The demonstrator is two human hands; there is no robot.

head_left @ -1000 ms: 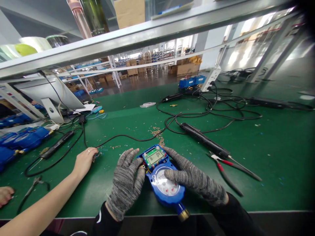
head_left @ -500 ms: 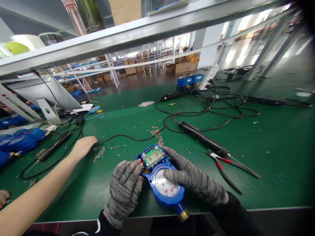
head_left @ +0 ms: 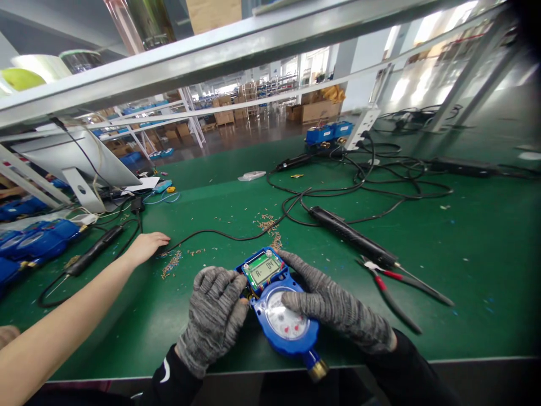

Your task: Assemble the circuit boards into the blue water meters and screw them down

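Note:
A blue water meter [head_left: 270,331] lies tilted near the front edge of the bench, its brass fitting pointing toward me. Its upper housing is uncovered, showing a green circuit board with an LCD [head_left: 265,271] that reads "A- 04". My right hand [head_left: 333,304], in a grey knit glove, grips the meter from the right, thumb on the round dial and fingers along the far side. My left hand [head_left: 215,316], gloved alike, has its fingers closed together at the housing's left edge, beside thin wires. Whatever those fingertips pinch is hidden.
A co-worker's bare arm [head_left: 101,293] reaches in from the left, its hand by scattered small screws [head_left: 171,264]. Red-handled cutters [head_left: 386,285] and a black electric screwdriver [head_left: 353,237] lie to the right, with tangled cables behind. More blue meters [head_left: 40,239] stand at left.
My left fingers have shifted slightly over the housing's left edge, covering the red part seen there before. My right hand keeps its grip. The view has moved a little.

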